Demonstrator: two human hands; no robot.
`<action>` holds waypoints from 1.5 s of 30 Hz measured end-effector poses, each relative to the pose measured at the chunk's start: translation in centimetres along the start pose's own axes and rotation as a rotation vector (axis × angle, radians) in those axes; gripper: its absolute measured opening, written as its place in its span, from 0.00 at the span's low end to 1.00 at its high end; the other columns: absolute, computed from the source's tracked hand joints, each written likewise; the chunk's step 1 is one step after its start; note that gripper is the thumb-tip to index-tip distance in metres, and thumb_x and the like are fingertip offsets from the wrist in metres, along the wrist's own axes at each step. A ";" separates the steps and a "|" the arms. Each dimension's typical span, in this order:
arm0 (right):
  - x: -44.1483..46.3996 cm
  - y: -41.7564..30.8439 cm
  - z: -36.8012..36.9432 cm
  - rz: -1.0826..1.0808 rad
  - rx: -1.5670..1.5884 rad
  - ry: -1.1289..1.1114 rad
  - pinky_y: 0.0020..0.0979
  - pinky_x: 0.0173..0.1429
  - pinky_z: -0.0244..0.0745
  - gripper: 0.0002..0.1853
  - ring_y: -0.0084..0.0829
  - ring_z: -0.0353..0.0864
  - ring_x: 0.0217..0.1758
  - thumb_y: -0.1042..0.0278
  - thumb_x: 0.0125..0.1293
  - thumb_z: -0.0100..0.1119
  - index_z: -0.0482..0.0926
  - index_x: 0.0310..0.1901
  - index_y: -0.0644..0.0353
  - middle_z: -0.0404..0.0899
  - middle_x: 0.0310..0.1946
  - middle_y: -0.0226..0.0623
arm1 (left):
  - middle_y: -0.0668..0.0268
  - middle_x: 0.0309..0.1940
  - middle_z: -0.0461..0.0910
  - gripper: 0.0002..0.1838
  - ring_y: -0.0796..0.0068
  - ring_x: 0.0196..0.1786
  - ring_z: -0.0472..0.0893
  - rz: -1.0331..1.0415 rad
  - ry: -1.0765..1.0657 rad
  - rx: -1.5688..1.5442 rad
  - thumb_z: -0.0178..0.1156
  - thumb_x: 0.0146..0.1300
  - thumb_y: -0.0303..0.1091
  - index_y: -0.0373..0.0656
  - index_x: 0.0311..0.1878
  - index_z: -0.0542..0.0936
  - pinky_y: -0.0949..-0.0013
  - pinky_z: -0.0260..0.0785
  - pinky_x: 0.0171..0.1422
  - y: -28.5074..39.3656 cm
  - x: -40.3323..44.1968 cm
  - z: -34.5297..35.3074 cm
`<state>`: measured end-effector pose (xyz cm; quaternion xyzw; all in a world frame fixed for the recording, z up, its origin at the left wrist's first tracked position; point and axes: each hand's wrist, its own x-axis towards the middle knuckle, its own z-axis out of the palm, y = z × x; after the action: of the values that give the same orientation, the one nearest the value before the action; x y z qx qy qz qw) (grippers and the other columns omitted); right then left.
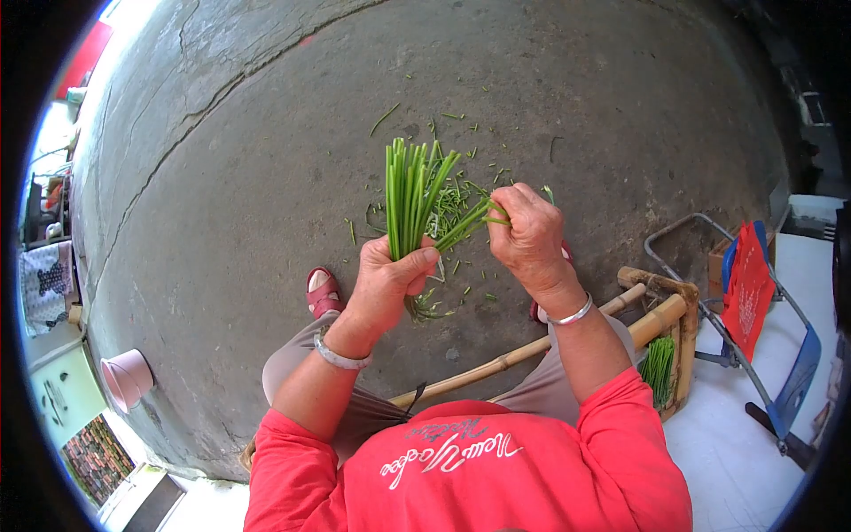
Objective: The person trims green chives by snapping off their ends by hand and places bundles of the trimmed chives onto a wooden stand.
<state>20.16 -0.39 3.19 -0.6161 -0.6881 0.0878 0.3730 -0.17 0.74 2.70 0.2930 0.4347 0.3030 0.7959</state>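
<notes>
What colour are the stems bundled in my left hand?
The stems are green, clearest in the head view.

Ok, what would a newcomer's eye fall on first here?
The green stems near the centre, bunched in the left hand, a few angled across to the right hand. Then the bright red shirt filling the bottom middle. After that, probably the pink bucket at lower left.

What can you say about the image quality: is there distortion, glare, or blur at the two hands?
Head view: strong wide-angle distortion, with blackened corners; head view: glare washes out parts of the left edge, and the white surface at lower right is very bright; head view: left hand, right hand and green stems look softly lit, without obvious blur.
</notes>
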 end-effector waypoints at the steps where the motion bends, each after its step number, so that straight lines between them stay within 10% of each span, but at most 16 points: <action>1: 0.0 0.0 0.1 0.018 0.004 0.020 0.35 0.28 0.72 0.05 0.41 0.77 0.25 0.79 0.51 0.57 0.73 0.31 0.61 0.73 0.24 0.40 | 0.68 0.21 0.74 0.05 0.86 0.18 0.64 -0.012 -0.010 -0.004 0.63 0.57 0.25 0.38 0.36 0.78 0.82 0.52 0.19 -0.1 0.0 0.1; 14: 0.8 1.1 -0.8 0.102 0.067 0.125 0.34 0.28 0.71 0.02 0.41 0.77 0.24 0.79 0.53 0.55 0.73 0.29 0.62 0.74 0.23 0.42 | 0.68 0.21 0.75 0.05 0.84 0.18 0.66 0.114 0.098 -0.023 0.61 0.58 0.27 0.39 0.37 0.78 0.80 0.56 0.21 0.4 0.4 -0.5; 25: 0.5 0.1 -0.7 0.100 0.068 -0.016 0.34 0.31 0.76 0.20 0.39 0.81 0.28 0.77 0.56 0.57 0.72 0.52 0.63 0.79 0.30 0.47 | 0.67 0.21 0.75 0.05 0.85 0.18 0.66 0.130 0.118 0.044 0.61 0.58 0.24 0.38 0.37 0.78 0.80 0.55 0.20 0.3 0.2 -0.2; 45: 0.2 -0.1 -0.1 -0.001 0.144 -0.122 0.36 0.34 0.75 0.10 0.43 0.79 0.31 0.79 0.53 0.59 0.76 0.38 0.60 0.77 0.28 0.42 | 0.67 0.21 0.74 0.05 0.85 0.18 0.66 0.116 0.086 0.059 0.61 0.58 0.25 0.37 0.37 0.78 0.81 0.55 0.20 0.4 0.1 -0.1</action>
<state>20.11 -0.25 3.41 -0.5807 -0.7020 0.1741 0.3738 -0.26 1.10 2.86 0.3278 0.4594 0.3478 0.7487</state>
